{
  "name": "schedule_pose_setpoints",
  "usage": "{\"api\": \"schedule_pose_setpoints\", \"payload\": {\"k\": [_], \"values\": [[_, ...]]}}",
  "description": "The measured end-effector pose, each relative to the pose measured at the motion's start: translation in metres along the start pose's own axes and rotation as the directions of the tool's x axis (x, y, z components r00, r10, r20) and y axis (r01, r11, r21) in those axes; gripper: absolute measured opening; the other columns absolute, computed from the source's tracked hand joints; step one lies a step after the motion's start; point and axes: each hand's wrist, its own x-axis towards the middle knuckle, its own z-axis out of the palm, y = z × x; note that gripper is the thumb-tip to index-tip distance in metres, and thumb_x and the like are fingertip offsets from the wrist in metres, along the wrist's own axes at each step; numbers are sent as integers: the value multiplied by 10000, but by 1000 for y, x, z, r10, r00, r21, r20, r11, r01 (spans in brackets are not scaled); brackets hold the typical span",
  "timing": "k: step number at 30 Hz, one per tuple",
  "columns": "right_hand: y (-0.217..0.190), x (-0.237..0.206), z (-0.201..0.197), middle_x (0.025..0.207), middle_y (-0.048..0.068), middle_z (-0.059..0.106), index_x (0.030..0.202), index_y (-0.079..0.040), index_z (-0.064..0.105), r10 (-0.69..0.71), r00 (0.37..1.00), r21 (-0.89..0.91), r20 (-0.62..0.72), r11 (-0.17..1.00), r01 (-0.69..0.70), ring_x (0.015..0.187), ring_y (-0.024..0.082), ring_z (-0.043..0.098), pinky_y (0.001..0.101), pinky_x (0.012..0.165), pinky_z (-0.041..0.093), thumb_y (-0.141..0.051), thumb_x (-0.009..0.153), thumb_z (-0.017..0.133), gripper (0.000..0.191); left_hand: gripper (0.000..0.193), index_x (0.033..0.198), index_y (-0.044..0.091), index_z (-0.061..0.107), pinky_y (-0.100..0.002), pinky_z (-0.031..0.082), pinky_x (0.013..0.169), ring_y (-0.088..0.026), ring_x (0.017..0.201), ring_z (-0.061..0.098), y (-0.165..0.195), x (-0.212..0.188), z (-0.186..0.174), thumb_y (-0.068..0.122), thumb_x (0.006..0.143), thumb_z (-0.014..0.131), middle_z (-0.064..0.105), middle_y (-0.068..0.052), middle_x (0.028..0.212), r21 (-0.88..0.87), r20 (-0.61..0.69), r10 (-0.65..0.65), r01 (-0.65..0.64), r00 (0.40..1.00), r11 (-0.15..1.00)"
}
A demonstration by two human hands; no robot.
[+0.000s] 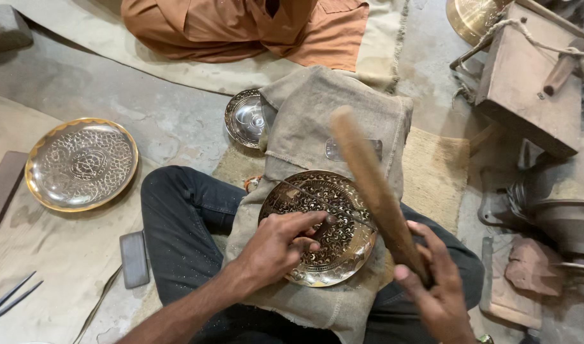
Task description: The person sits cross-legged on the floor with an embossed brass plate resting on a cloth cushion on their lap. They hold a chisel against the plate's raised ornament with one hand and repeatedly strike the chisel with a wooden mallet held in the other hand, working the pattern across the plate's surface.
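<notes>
Resting on a burlap cloth [343, 121] draped over the person's lap, an engraved brass plate [330, 239] sits near the cloth's lower edge. The left hand [279, 245] lies on the plate's left side, fingers pinched closed around what seems to be a thin metal chisel [317, 204], though it is hard to make out. The right hand [435, 286], fingers wrapped shut, holds a blurred wooden mallet [372, 185] raised above the plate. A small silver bowl [244, 118] peeks from the cloth's upper left edge, holding nothing visible. A larger gold-rimmed plate [81, 164] lies well apart on the floor.
</notes>
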Motion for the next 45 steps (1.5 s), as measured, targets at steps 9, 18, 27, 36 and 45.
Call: {"api": "schedule_pose_setpoints", "payload": {"k": [9, 18, 27, 36, 45], "values": [[1, 0, 1, 826, 112, 758, 1455, -116, 524, -72, 962, -121, 262, 987, 107, 628, 155, 714, 306, 652, 542, -298, 867, 699, 640, 324, 1208, 25, 700, -241, 653, 773, -184, 921, 773, -6, 0, 0, -60, 930, 558, 737, -139, 1123, -8, 41, 21, -20, 999, 1000], [7, -3, 1, 981, 153, 753, 1530, -34, 545, -115, 984, -29, 135, 992, 120, 742, 158, 656, 303, 717, 539, -172, 907, 766, 676, 387, 1257, 20, 648, -302, 655, 705, -188, 820, 767, 2, -1, -10, -10, 871, 640, 730, -122, 1062, 3, 21, 86, -86, 996, 996], [-7, -13, 10, 916, 113, 791, 1385, -84, 597, -129, 990, -110, 64, 985, 135, 786, 153, 816, 275, 757, 561, -215, 771, 804, 662, 393, 1200, 12, 697, -379, 644, 776, -253, 905, 781, 7, -6, -18, -97, 828, 627, 766, -140, 1117, -6, 0, 241, -241, 971, 971], [56, 3, 82, 791, 87, 774, 1098, -51, 670, -67, 958, -293, -278, 956, -19, 746, 149, 755, 319, 739, 574, -225, 647, 906, 538, 409, 1266, 58, 664, -417, 624, 844, -248, 959, 770, -1, -6, -29, -4, 865, 717, 773, -133, 1079, 92, 32, 200, -202, 979, 975], [117, 22, 92, 728, 129, 682, 1155, 73, 558, -19, 955, -85, -296, 996, -6, 620, 181, 668, 329, 648, 561, -94, 682, 857, 584, 372, 1264, 111, 651, -418, 638, 775, -235, 822, 782, -3, -7, -22, 107, 900, 726, 797, -106, 1009, 125, 67, 57, -65, 996, 990]]}}
